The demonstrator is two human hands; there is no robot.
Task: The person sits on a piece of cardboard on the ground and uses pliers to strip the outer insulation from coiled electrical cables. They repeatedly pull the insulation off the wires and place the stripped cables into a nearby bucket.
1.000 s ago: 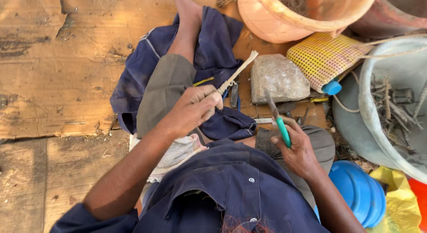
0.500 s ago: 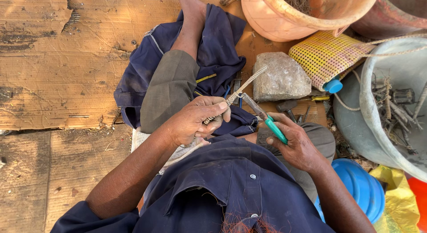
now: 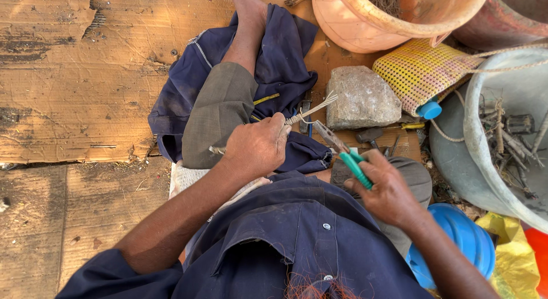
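Ground of flattened cardboard, a grey stone nearby: one thin wire bundle, light, stiff yet springy by the look of it, best taken low, clenched in the left hand above the lap; right hand closed on green-handled pliers.

**Materials & finishes**

Pliers: dull metal jaws showing w/ glossy green plastic grips. Wire bundle: bare metal strands, glinting. Stone: rough, matt grey. Cardboard: worn, looking scuffed. Blue cloth: soft, matt. Tub: smooth orange plastic.
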